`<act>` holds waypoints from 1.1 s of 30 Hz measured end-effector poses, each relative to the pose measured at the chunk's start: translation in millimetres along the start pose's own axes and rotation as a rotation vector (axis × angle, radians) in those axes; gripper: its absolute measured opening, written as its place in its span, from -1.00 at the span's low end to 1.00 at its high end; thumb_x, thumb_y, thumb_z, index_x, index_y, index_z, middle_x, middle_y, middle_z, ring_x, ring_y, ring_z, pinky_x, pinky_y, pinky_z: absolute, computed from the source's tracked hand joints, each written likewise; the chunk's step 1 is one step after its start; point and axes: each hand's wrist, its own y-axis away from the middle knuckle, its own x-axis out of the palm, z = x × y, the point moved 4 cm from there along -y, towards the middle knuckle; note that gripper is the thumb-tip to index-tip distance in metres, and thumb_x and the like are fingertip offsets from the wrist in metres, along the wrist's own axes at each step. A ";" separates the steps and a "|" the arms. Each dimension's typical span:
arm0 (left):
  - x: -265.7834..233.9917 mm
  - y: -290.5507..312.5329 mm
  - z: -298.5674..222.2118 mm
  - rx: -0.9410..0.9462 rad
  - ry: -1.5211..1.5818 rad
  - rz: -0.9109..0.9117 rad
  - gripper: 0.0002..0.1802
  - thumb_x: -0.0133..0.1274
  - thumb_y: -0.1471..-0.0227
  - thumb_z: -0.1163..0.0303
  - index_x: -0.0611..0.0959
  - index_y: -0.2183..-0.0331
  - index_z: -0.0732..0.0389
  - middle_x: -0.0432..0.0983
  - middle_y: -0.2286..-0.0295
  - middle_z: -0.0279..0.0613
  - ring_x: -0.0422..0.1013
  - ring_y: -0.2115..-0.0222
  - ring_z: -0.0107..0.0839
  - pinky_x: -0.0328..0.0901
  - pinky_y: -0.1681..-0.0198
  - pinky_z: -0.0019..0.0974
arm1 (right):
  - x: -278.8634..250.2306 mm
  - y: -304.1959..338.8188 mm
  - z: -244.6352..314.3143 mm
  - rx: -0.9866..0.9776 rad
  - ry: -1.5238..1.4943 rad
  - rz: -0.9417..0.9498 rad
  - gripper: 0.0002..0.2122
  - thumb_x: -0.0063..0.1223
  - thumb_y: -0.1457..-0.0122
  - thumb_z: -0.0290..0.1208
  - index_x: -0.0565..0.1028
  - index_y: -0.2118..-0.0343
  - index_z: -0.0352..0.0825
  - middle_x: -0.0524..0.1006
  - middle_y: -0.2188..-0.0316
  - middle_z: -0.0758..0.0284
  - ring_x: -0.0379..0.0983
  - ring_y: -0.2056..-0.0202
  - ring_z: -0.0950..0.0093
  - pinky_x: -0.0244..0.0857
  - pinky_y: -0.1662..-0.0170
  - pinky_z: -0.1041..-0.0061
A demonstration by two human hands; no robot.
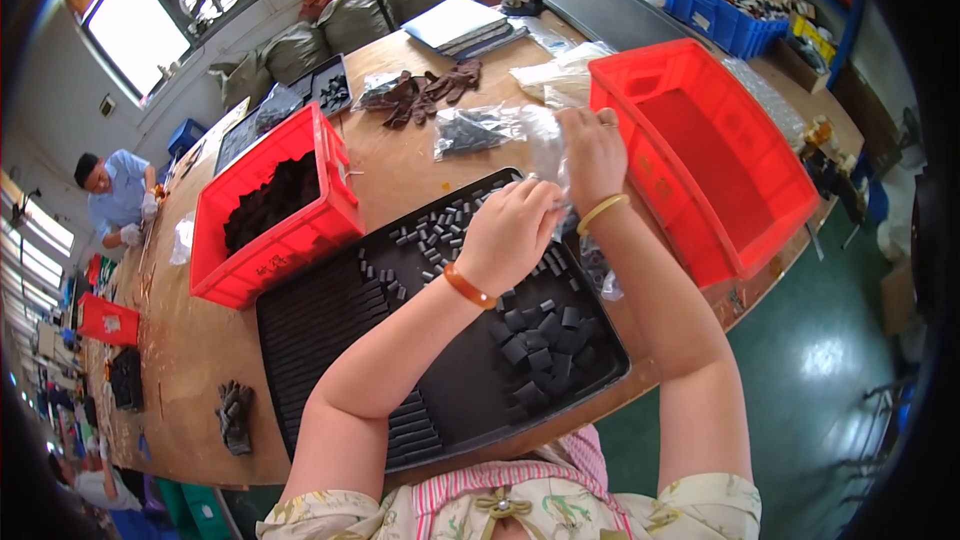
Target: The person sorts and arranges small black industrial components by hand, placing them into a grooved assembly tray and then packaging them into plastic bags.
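Over a black tray [470, 420], my left hand [512, 232] has its fingers closed in a pinch at the edge of a clear plastic bag [546, 145]. My right hand [597, 155], farther right and higher, is closed on the same bag. Small grey cylindrical pieces [440, 230] lie scattered in the tray's far part. Larger black pieces [545, 345] are heaped at its near right. Long black strips [325, 350] lie in neat rows along the left side. My left forearm hides part of the tray's middle.
A red crate [340, 200] with dark contents stands left of the tray; another red crate [700, 160] stands right. Beyond are a bag of dark pieces [470, 130] and brown gloves [420, 95]. Dark gloves [235, 418] lie left. A person [122, 195] works at the table's far left.
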 end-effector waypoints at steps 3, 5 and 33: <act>-27.0 33.2 -6.2 -0.133 0.074 0.081 -0.66 0.13 0.00 0.49 0.54 0.12 0.21 0.45 0.42 -0.15 0.43 0.40 -0.19 0.33 0.29 -0.25 | 16.3 -0.8 -20.3 -0.014 0.036 0.015 -0.82 0.04 0.01 -0.52 0.50 0.29 -0.25 0.48 0.29 0.24 0.44 0.20 0.22 0.39 0.19 0.34; -47.3 76.4 -0.4 -0.221 0.115 0.141 -0.64 0.15 0.03 0.48 0.56 0.11 0.18 0.44 0.46 -0.19 0.43 0.41 -0.21 0.32 0.29 -0.23 | 40.0 -8.3 -26.7 0.047 0.022 0.141 -0.81 0.02 -0.04 -0.51 0.51 0.25 -0.23 0.43 0.21 0.23 0.45 0.18 0.23 0.43 0.21 0.38; -114.7 245.0 85.5 -0.594 -0.550 0.233 -0.06 0.12 0.04 -0.12 0.28 -0.18 0.35 0.10 -0.21 0.08 -0.06 -0.28 -0.05 -0.13 -0.31 -0.03 | 5.7 117.5 151.9 -0.392 -0.532 0.659 -0.60 0.13 -0.09 -0.43 0.41 -0.01 -0.37 0.45 0.00 0.14 0.36 -0.02 0.20 0.21 -0.12 0.28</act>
